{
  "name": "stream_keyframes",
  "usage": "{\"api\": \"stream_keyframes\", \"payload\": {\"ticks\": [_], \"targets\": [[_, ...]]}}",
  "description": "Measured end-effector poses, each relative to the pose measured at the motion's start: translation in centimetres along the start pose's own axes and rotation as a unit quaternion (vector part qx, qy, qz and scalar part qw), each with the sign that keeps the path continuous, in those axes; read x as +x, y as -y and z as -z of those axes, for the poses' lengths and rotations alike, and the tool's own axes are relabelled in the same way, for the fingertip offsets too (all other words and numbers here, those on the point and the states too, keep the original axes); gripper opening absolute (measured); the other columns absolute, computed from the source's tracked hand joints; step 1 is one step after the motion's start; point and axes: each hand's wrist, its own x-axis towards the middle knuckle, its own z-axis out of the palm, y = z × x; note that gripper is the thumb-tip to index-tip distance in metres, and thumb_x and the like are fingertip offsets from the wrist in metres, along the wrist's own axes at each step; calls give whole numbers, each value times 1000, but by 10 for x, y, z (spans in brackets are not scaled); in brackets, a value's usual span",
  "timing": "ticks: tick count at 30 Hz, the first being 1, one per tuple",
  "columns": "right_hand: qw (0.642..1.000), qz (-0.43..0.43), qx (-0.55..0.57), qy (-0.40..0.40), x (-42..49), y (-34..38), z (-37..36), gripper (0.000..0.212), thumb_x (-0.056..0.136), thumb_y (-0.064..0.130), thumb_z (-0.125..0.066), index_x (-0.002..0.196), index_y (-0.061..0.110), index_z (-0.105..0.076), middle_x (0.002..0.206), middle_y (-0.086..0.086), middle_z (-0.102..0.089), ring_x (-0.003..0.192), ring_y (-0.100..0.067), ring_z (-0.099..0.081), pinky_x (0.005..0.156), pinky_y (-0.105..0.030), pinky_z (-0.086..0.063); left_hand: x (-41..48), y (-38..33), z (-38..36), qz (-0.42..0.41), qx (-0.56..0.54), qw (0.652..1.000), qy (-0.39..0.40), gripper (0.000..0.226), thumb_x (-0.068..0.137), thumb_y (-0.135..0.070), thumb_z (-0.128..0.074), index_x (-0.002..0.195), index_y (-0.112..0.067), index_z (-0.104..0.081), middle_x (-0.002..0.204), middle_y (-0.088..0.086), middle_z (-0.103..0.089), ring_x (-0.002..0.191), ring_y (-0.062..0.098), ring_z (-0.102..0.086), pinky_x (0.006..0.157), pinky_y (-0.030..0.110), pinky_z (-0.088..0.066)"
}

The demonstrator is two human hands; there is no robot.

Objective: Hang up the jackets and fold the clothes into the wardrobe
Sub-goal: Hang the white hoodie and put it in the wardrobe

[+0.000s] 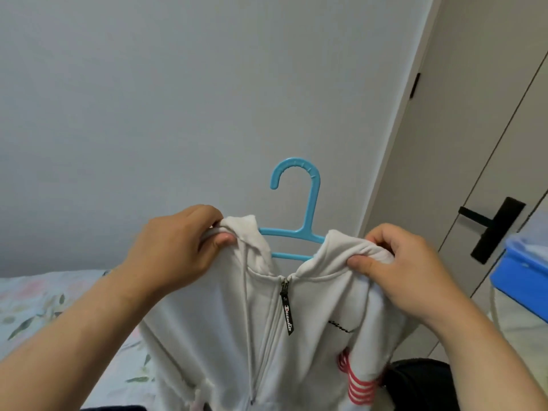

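Observation:
A white zip-up hooded jacket (267, 327) with a black zipper pull and red stripes low on one side hangs in front of me on a light blue plastic hanger (308, 203). The hanger's hook rises above the collar, and its arms run into the jacket's shoulders. My left hand (175, 247) pinches the jacket's left shoulder fabric between thumb and fingers. My right hand (397, 268) grips the bunched right shoulder fabric. Both shoulders are held up at about the same height.
A bed with a floral sheet (38, 295) lies below at the left. A blue plastic box (525, 277) sits at the right edge. Behind it stands a pale door with a black handle (492, 226). A dark garment (421, 384) lies at the lower right.

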Motion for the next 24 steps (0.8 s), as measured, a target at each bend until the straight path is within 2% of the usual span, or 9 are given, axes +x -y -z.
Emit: {"api": "stream_keyframes", "payload": {"ticks": [3,6,9,12,14,16,18,21,24], "targets": [[1000,-8,-10,-3,1,19,24,23,72,28,-81,71,27,-58,75,19,-64,64,2,-54,54,-19,-37,20,-13,18,-4,-20,1000,-1,51,85,-57,-34,99,-20,-65,83,-5,-66,66,30,-64,54,36,-50],[1000,-5,11,19,3,36,39,19,76,22,-79,80,36,-67,82,24,-68,77,6,-61,65,-14,-43,37,-15,28,-16,-37,999,14,52,86,-57,-32,114,-27,-65,86,-7,-64,70,27,-65,56,35,-51],[1000,13,15,22,3,47,52,36,79,18,-78,77,53,-68,88,33,-68,85,12,-62,68,-3,-41,54,-14,30,-11,-61,998,20,49,86,-58,-32,107,-30,-66,79,-12,-54,67,24,-60,53,32,-45],[1000,4,8,7,6,52,62,39,79,23,-79,70,59,-66,84,32,-67,81,11,-61,65,-2,-40,68,-18,32,-10,-69,997,17,49,85,-58,-34,99,-26,-67,76,-12,-51,63,23,-57,52,33,-45],[1000,-8,5,3,8,53,66,24,79,28,-78,75,49,-68,80,23,-68,75,3,-61,60,-5,-42,74,-21,32,-3,-75,997,22,50,84,-59,-34,94,-23,-67,76,-12,-51,64,22,-57,54,34,-46],[999,-33,11,-7,11,50,68,7,79,33,-77,76,31,-71,76,8,-69,64,-5,-58,56,-12,-41,80,-25,29,7,-76,997,32,45,84,-57,-38,90,-22,-66,74,-13,-49,66,23,-57,54,32,-42],[999,-48,10,-19,13,42,68,20,78,37,-76,72,18,-70,72,-1,-67,58,-5,-52,51,-15,-38,85,-28,22,14,-78,996,40,42,83,-56,-41,87,-22,-65,73,-13,-48,68,23,-57,54,30,-37],[997,-76,3,-27,17,26,65,25,77,38,-76,70,15,-69,70,-3,-66,57,-5,-50,50,-18,-36,88,-29,2,2,-93,994,54,51,80,-63,-34,85,-22,-64,72,-12,-49,69,20,-54,55,30,-37],[993,-116,-5,-36,20,2,55,14,76,40,-77,72,29,-70,69,9,-68,61,-3,-57,51,-14,-39,90,-26,-33,-10,-115,990,84,52,81,-62,-34,85,-20,-66,72,-11,-52,69,22,-57,57,33,-43]]}}
